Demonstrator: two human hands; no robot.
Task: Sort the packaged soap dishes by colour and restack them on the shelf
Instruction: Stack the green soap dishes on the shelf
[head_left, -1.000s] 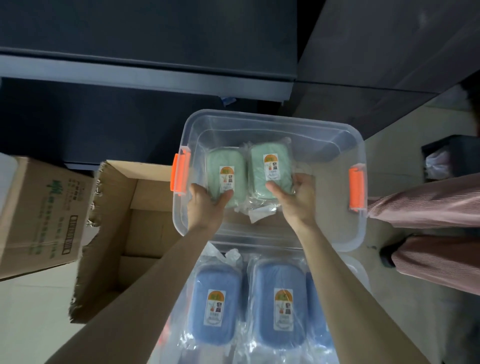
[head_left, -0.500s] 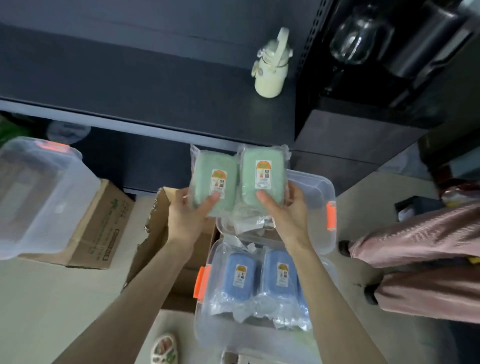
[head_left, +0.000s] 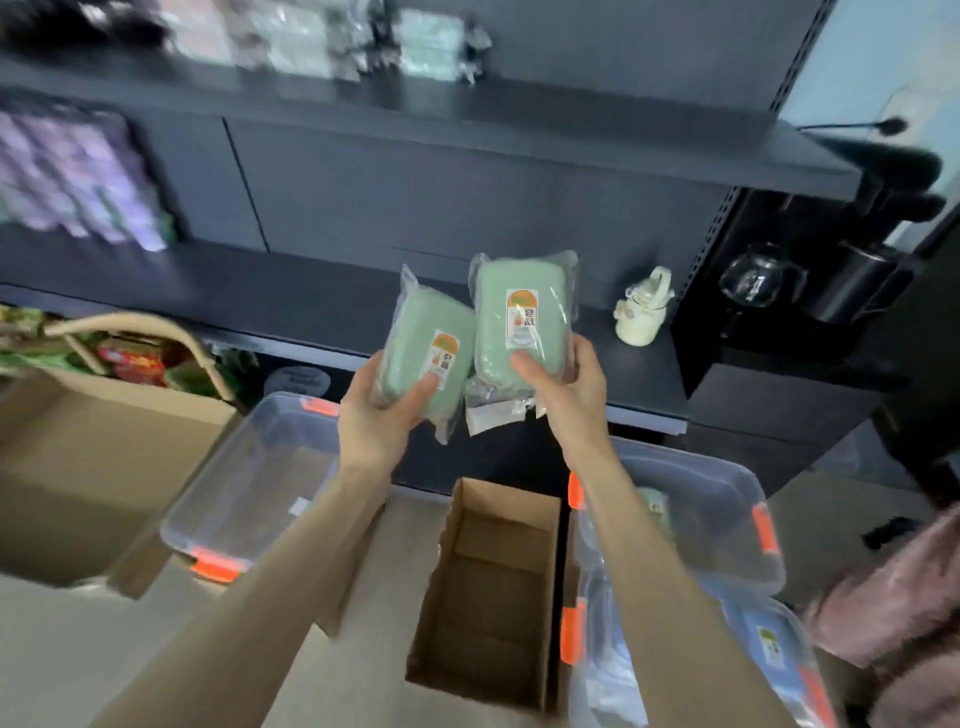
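Shelving (head_left: 291, 291) is faced, left pack (head_left: 415, 348) gripped by left hand (head_left: 376, 415), right pack (head_left: 519, 317) by right hand (head_left: 566, 384); either may be dropped through slick wrap, or the bottle (head_left: 641, 306) rightward knocked.

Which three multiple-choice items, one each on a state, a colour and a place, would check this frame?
1. The left hand and right hand:
A) hang idle
B) each have a grip on one soap dish pack
C) share one pack

2. The left pack and right pack are:
A) green
B) blue
C) pink

3. The cream bottle stands:
A) on the floor
B) in the right hand
C) on the dark shelf, to the right of the packs

Answers:
1 B: each hand's fingers and thumb curl round its own pack.
2 A: both dishes show pale green through the clear wrap.
3 C: the bottle sits on the shelf surface, beside the raised right pack.
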